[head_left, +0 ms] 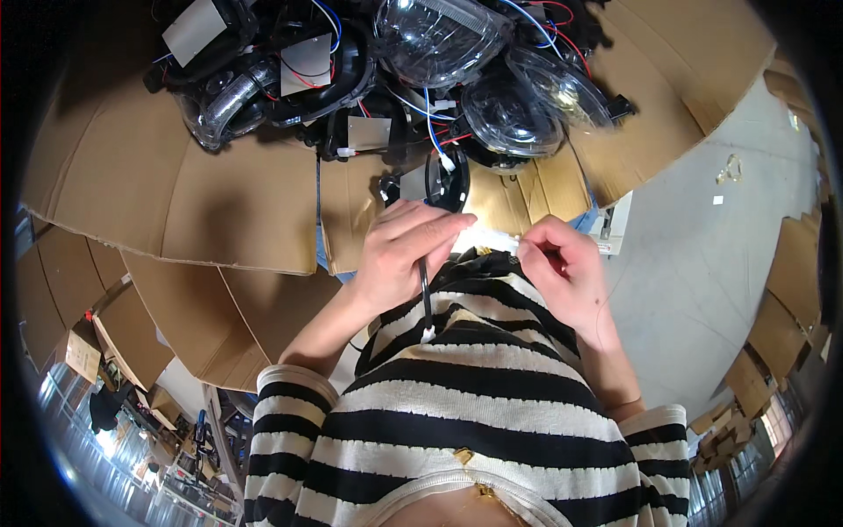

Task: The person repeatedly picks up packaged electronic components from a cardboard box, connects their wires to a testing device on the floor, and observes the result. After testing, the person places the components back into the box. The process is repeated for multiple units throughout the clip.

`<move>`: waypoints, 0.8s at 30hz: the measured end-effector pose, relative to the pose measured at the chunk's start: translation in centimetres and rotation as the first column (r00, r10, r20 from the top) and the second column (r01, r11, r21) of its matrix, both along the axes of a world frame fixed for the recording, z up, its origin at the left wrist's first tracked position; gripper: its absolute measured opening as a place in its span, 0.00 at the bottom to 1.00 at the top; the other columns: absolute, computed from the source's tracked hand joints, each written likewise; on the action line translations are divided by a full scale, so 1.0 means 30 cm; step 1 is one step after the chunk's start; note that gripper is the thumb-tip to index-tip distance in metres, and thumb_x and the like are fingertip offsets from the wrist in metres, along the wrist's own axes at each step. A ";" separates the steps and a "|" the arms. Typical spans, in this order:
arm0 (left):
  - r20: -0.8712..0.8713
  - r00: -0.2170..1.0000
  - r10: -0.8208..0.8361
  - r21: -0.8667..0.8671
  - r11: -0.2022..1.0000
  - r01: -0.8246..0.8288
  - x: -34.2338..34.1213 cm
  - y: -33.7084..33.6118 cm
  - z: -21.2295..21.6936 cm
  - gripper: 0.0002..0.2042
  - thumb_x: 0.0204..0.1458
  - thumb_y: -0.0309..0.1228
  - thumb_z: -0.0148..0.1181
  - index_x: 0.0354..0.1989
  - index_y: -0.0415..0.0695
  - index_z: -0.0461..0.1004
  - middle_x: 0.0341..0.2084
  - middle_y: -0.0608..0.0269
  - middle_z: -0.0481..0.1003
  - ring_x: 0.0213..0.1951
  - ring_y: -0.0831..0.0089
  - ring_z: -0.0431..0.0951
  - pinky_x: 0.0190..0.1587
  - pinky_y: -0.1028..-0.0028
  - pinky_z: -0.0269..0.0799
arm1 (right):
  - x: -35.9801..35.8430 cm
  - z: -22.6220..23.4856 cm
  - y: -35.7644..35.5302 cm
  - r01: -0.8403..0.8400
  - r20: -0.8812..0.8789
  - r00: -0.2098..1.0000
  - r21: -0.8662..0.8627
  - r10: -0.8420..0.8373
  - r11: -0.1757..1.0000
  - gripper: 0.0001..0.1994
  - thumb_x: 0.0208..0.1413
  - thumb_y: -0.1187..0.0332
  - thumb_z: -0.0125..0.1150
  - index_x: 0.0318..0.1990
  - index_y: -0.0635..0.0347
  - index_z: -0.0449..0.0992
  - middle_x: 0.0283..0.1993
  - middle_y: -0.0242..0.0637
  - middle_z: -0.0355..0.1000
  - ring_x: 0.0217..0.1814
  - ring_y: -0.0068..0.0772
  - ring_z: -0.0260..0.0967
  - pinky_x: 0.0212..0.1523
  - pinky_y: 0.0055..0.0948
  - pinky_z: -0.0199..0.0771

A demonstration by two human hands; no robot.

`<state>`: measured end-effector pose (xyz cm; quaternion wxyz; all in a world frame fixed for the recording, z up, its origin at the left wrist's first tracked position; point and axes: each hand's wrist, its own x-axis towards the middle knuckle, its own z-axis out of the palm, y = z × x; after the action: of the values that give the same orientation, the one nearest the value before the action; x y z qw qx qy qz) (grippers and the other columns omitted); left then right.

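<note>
My left hand [399,250] is closed, its fingertips at one end of a bright white strip [492,239], which is too overexposed to tell its kind. My right hand [566,268] pinches the strip's other end between thumb and forefinger, the remaining fingers curled in. From under my left palm a black cable [426,294] hangs down, ending in a white connector [428,335] against the striped shirt. Just beyond my left fingers lies a black oval lamp part [450,180], with a white plug and blue and white wires near it.
Headlamps with clear lenses [514,114], black housings and red, blue and white wires are heaped on cardboard [237,206] ahead of me. Grey plates [306,66] sit on some housings. Grey floor [659,307] shows at the right, with cardboard boxes [786,281] past it.
</note>
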<state>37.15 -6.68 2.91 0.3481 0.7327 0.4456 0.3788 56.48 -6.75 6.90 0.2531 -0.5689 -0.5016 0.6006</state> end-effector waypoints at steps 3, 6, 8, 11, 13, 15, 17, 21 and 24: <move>-0.003 1.000 0.012 -0.093 0.996 -0.012 0.002 0.009 -0.001 0.13 0.35 0.18 0.56 0.33 0.40 0.72 0.20 0.60 0.70 0.21 0.67 0.68 0.24 0.73 0.62 | -0.007 -0.031 0.003 -0.003 -0.027 1.000 0.013 0.003 1.000 0.04 0.46 0.75 0.50 0.23 0.64 0.66 0.16 0.24 0.59 0.16 0.09 0.46 0.15 0.15 0.45; 0.005 0.999 -0.046 -0.233 0.971 0.046 -0.014 0.023 -0.004 0.12 0.40 0.19 0.53 0.37 0.39 0.71 0.21 0.58 0.69 0.21 0.67 0.68 0.26 0.73 0.63 | -0.006 -0.041 0.014 0.032 -0.086 0.996 -0.077 -0.038 0.997 0.04 0.46 0.75 0.50 0.23 0.64 0.66 0.16 0.22 0.57 0.16 0.08 0.46 0.15 0.14 0.45; 0.030 0.999 -0.034 -0.340 0.940 0.043 -0.027 0.028 0.001 0.11 0.43 0.20 0.51 0.38 0.40 0.70 0.22 0.58 0.69 0.21 0.68 0.68 0.27 0.74 0.64 | 0.024 -0.036 0.019 0.013 -0.052 0.999 -0.087 -0.017 0.996 0.04 0.47 0.75 0.50 0.23 0.63 0.66 0.16 0.20 0.56 0.17 0.08 0.46 0.16 0.13 0.45; 0.066 0.997 -0.040 -0.383 0.922 0.062 -0.066 0.085 0.003 0.13 0.48 0.23 0.47 0.44 0.40 0.65 0.24 0.62 0.67 0.26 0.74 0.66 0.30 0.78 0.63 | 0.053 -0.003 0.023 -0.011 -0.037 0.999 -0.066 0.008 0.998 0.03 0.46 0.75 0.50 0.24 0.63 0.66 0.16 0.20 0.57 0.18 0.08 0.46 0.17 0.13 0.45; 0.128 0.989 -0.078 -0.528 0.838 0.134 -0.094 0.153 0.005 0.10 0.50 0.25 0.46 0.42 0.38 0.64 0.23 0.70 0.65 0.26 0.82 0.63 0.30 0.80 0.61 | 0.045 0.009 0.017 -0.040 -0.073 0.997 -0.049 0.036 0.998 0.03 0.46 0.75 0.50 0.24 0.63 0.66 0.16 0.20 0.56 0.17 0.08 0.46 0.17 0.13 0.46; 0.288 0.956 0.045 -0.732 0.654 0.190 -0.124 0.232 -0.002 0.13 0.53 0.31 0.41 0.45 0.37 0.63 0.22 0.70 0.64 0.27 0.83 0.63 0.30 0.83 0.60 | 0.035 0.013 0.016 -0.076 -0.088 0.994 -0.044 0.072 0.996 0.03 0.46 0.75 0.51 0.24 0.63 0.66 0.16 0.20 0.56 0.17 0.08 0.46 0.17 0.13 0.46; 0.182 0.978 -0.106 -0.460 0.869 0.180 -0.123 0.253 -0.007 0.14 0.52 0.28 0.43 0.47 0.39 0.61 0.23 0.71 0.63 0.27 0.84 0.62 0.30 0.83 0.60 | 0.031 0.013 0.010 -0.118 -0.076 0.990 -0.001 0.118 0.993 0.03 0.46 0.74 0.51 0.24 0.62 0.67 0.15 0.21 0.55 0.17 0.09 0.46 0.16 0.14 0.46; 0.120 0.960 -0.252 -0.636 0.723 0.269 -0.113 0.195 0.063 0.34 0.44 0.24 0.50 0.59 0.46 0.39 0.34 0.65 0.60 0.31 0.83 0.61 0.32 0.85 0.58 | 0.014 0.018 0.004 -0.135 -0.092 0.987 -0.012 0.133 0.991 0.03 0.46 0.74 0.51 0.24 0.63 0.67 0.14 0.22 0.55 0.15 0.10 0.45 0.15 0.15 0.45; 0.136 0.956 -0.261 -0.401 0.868 0.294 -0.103 0.142 0.046 0.26 0.45 0.27 0.51 0.55 0.47 0.54 0.32 0.66 0.60 0.24 0.79 0.56 0.28 0.81 0.58 | 0.006 0.014 0.000 -0.156 -0.111 0.982 0.000 0.156 0.988 0.03 0.46 0.74 0.51 0.24 0.62 0.67 0.13 0.22 0.55 0.15 0.10 0.46 0.15 0.16 0.44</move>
<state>34.06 -2.42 4.31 0.5641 0.6825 0.3926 0.2488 56.66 -6.75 7.33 0.2303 -0.4946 -0.5272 0.6514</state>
